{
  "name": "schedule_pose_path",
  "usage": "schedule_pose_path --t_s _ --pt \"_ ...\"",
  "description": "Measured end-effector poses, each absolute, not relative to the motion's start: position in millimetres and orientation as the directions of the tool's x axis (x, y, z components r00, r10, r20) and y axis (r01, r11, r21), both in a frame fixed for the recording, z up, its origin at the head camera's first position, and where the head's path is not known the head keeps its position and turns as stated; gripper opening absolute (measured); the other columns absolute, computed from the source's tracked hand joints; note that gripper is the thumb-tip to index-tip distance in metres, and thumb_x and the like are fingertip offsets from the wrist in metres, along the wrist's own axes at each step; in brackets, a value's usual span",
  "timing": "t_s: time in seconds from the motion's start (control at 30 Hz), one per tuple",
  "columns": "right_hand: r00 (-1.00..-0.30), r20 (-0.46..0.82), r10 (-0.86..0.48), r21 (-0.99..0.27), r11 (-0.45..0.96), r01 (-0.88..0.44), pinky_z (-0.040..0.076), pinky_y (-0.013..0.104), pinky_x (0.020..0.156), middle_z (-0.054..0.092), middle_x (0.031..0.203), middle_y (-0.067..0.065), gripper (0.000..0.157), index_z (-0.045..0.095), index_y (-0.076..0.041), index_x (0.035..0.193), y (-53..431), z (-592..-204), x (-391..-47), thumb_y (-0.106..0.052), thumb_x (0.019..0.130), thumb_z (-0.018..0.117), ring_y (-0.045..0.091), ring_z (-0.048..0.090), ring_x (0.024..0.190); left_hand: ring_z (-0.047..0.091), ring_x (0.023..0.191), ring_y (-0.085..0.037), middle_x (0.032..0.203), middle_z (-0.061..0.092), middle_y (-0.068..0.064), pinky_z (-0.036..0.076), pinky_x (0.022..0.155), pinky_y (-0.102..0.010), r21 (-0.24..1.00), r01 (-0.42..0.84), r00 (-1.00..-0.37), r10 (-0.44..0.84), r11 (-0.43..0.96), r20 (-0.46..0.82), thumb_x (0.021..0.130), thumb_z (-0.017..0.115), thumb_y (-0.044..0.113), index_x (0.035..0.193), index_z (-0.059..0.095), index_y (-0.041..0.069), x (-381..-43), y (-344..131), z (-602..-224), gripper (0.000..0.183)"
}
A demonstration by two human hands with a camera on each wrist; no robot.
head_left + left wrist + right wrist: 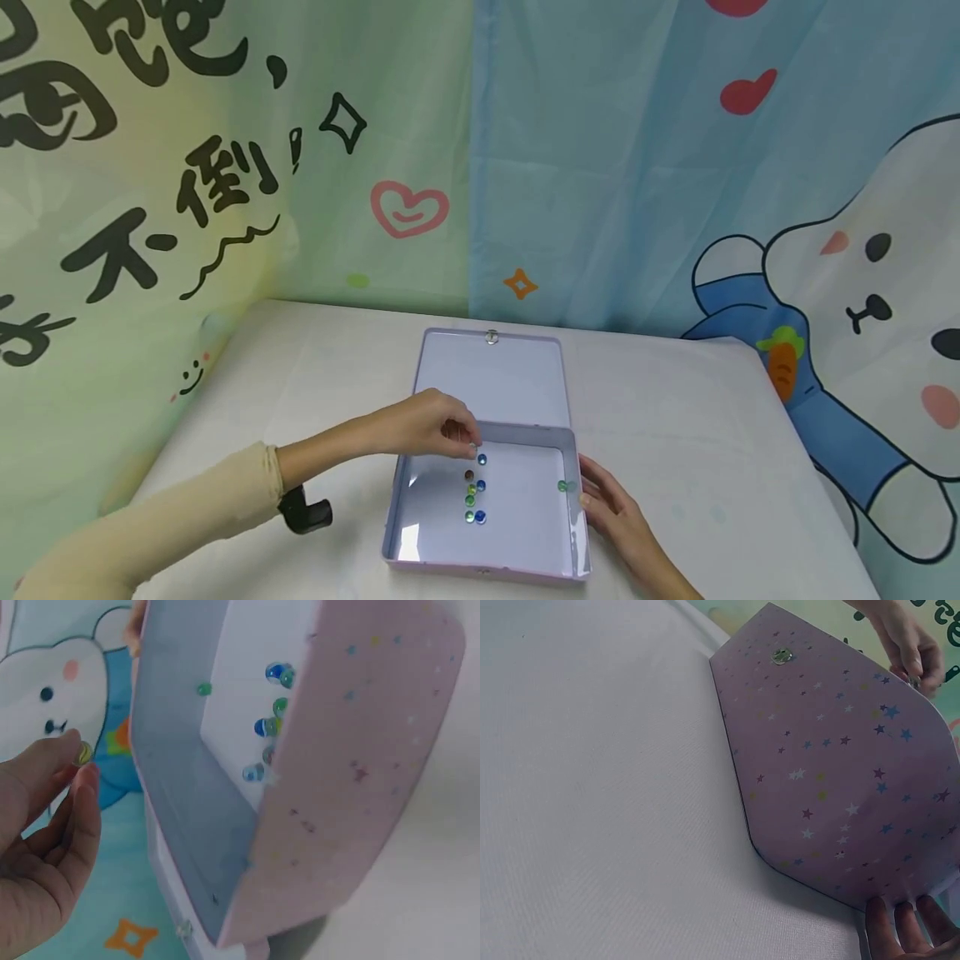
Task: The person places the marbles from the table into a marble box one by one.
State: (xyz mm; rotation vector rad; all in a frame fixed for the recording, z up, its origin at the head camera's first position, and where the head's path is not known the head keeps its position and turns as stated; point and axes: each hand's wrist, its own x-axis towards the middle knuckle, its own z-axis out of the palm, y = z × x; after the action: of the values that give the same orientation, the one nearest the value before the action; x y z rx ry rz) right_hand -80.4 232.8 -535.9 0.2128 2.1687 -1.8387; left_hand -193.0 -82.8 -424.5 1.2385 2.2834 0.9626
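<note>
Over the back part of an open lidded box [525,542], my left hand [431,425] pinches a small clear marble with a yellow swirl [83,754] between thumb and fingertips. Below it, several glass marbles stand in a short double column on the pale box floor, among them a blue marble [480,517], a green marble [470,501] and a brown marble [468,475]. A lone green marble [562,486] lies by the right wall. My right hand [618,521] rests against that wall from outside, its fingertips [880,919] touching the star-printed surface.
The box's lid [491,375] lies folded back behind it, with a round metal clasp [492,337] at its far edge. A white cloth [697,467] covers the table. Printed curtains [585,167] hang behind and at the sides.
</note>
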Motion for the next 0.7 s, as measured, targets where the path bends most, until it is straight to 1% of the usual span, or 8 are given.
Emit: schedule_pose_path --t_s 0.17,0.37,0.53,0.7 --pt "-0.946 -0.321 -0.057 -0.936 0.172 0.307 0.052 0.033 0.098 0.033 0.156 0.013 0.055 0.037 -0.020 0.148 232.8 -535.6 -81.2 -0.023 0.096 0.056 0.037 0.040 0.139 0.052 0.070 0.004 0.080 0.067 0.008 0.049 0.065 -0.013 0.701 0.603 -0.488 0.871 0.381 -0.053 0.087 0.073 0.020 0.092 0.073 0.014 -198.0 -55.3 -428.4 0.008" --pt "-0.947 -0.318 -0.051 -0.937 0.171 0.305 0.052 0.034 0.098 0.034 0.156 0.014 0.056 0.037 -0.019 0.148 231.8 -535.4 -80.4 -0.022 0.096 0.056 0.038 0.040 0.139 0.049 0.068 0.004 0.076 0.065 0.008 0.044 0.061 -0.010 0.659 0.656 -0.410 0.906 0.369 -0.100 0.088 0.071 0.021 0.092 0.072 0.014 -197.7 -27.7 -433.9 0.008" --pt "-0.946 -0.319 -0.057 -0.937 0.171 0.306 0.052 0.034 0.099 0.033 0.156 0.014 0.055 0.037 -0.019 0.148 232.2 -535.4 -80.9 -0.023 0.096 0.056 0.039 0.039 0.140 0.049 0.068 0.003 0.077 0.065 0.008 0.042 0.061 -0.008 0.626 0.689 -0.375 0.918 0.367 -0.125 0.089 0.071 0.021 0.093 0.072 0.013 -198.7 -12.1 -443.4 0.009" --pt "-0.948 -0.313 -0.060 -0.940 0.166 0.299 0.052 0.033 0.098 0.033 0.156 0.014 0.055 0.037 -0.018 0.148 233.2 -536.1 -80.5 -0.023 0.096 0.055 0.039 0.038 0.140 0.049 0.069 0.002 0.078 0.063 0.008 0.043 0.062 -0.007 0.604 0.707 -0.337 0.927 0.366 -0.167 0.089 0.071 0.018 0.093 0.071 0.011 -197.9 1.6 -453.3 0.008"
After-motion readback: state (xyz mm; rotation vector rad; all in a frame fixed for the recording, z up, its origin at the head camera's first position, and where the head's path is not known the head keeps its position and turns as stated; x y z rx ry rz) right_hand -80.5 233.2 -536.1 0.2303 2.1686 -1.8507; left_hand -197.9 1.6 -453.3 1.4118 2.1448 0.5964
